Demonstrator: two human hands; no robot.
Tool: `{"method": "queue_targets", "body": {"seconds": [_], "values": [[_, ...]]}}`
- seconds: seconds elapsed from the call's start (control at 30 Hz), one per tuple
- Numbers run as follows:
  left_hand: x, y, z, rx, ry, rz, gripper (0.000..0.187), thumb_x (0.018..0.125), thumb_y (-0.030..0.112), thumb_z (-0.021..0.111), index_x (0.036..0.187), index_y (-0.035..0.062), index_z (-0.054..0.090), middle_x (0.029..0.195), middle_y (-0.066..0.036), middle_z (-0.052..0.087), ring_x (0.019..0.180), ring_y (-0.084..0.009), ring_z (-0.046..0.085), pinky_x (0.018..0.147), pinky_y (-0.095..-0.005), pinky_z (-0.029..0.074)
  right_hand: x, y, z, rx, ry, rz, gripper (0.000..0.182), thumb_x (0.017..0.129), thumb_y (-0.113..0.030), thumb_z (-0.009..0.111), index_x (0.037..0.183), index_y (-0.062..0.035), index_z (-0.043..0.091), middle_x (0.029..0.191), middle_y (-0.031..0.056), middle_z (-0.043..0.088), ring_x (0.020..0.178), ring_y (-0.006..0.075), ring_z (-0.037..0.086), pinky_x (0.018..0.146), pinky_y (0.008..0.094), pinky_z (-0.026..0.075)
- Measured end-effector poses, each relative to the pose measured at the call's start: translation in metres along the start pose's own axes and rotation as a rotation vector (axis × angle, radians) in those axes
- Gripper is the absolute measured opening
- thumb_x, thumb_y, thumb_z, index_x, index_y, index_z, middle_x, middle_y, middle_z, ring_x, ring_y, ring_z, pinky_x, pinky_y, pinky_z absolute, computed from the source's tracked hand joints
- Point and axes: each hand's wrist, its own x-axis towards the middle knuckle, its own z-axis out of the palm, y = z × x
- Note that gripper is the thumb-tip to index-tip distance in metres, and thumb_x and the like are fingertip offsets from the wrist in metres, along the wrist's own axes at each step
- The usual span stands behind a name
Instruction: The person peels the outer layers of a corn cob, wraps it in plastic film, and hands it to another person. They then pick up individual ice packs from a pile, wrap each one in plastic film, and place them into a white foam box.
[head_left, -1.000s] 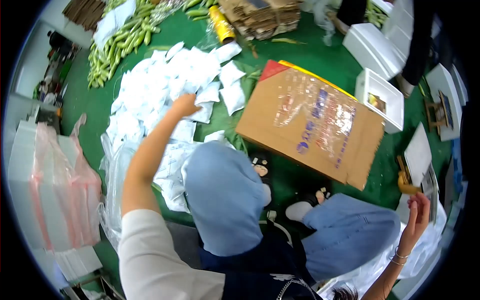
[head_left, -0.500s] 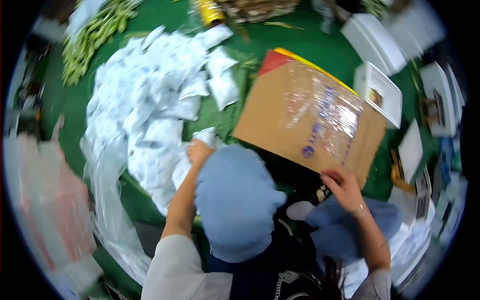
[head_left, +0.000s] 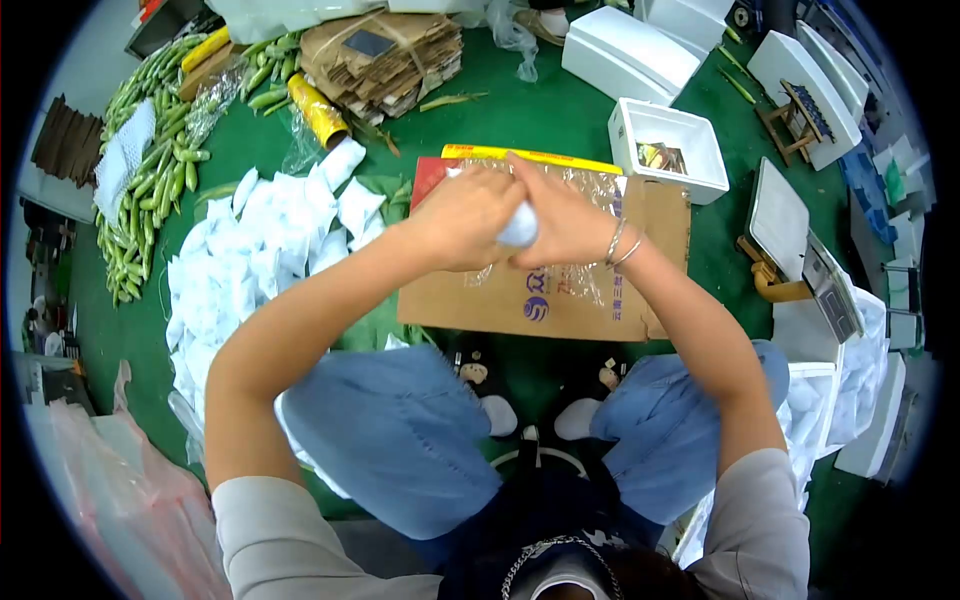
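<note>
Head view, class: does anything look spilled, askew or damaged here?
Yes. White packets lie strewn in a loose heap on the green floor, not stacked, and the cardboard box lies flattened with wrinkled tape.

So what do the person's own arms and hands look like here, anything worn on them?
Both hands are bare, no gloves. The left hand and its forearm carry nothing; a short light grey sleeve covers the upper arm. The right hand has two thin silver bangles at the wrist, with a matching grey sleeve above.

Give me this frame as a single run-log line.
left hand: on white pack | right hand: on same pack | below: cardboard box | left: pack pile
</note>
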Motion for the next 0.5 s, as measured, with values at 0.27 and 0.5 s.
{"method": "queue_targets", "body": {"seconds": [0.27,0.5], "values": [[-0.036,-0.003,0.099,-0.068,-0.034,-0.902,0.053,0.082,0.034,0.063,0.116,-0.0033,0.048,0.107,-0.022,0.059,0.094,-0.0413,0.06,0.08,-0.0455,0.05,-0.052,0.051,0.062,-0.006,0.089,0.66,0.087,0.054,-0.029,0.079,0.129,-0.001,0.044,0.12,0.0246,0.048,0.115,0.0384,0.044,0.099,0.0435,0.035],[-0.087,-0.01,0.137,-0.83,0.012,-0.98,0.031,0.089,0.023,0.057,0.071,-0.0018,0.056,0.069,-0.017,0.06,0.069,-0.0299,0.065,0.063,-0.0425,0.052,-0.044,0.039,0.102,-0.241,0.193,0.56,0.087,0.056,-0.026,0.079,0.132,-0.0035,0.042,0.122,0.0217,0.043,0.112,0.0377,0.041,0.097,0.0458,0.032]]}}
